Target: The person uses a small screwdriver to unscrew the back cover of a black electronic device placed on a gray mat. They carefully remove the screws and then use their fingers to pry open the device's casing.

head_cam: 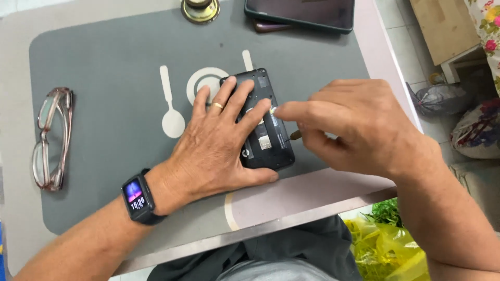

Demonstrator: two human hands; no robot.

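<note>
**Two hands on an opened phone near the table's front edge**

A pale table (312,195) fills most of the view, its metal-trimmed front edge running just above the person's lap. A large grey mat (104,67) printed with white spoon and plate shapes covers nearly all of the tabletop.

At the far edge, toward the right corner, lies a dark tablet (299,13) on top of another flat device whose near edge peeks out below it. To its left, also at the far edge, sits a round brass fitting (200,10). By the table's left edge rests a pair of folded glasses (49,138) with clear pinkish frames.

The phone (265,143), black and with its back cover off, lies flat on the mat close to the front edge, right of the table's middle, tilted slightly out of square with that edge. Its inner slots and metal contacts show.

The left hand (216,151) lies spread on top of the phone, palm down, fingers fanned over its left and upper part and the thumb along its near end, pressing it to the mat. A gold ring sits on one finger, and a black smartwatch (138,196) with a lit screen is on that wrist.

The right hand (346,122) comes in from the right edge, fingers drawn together, its forefinger tip touching the phone's upper middle, where a small pale piece (272,109) shows. A thin brownish tip pokes out under the fingers; whether it is gripped cannot be told.
</note>
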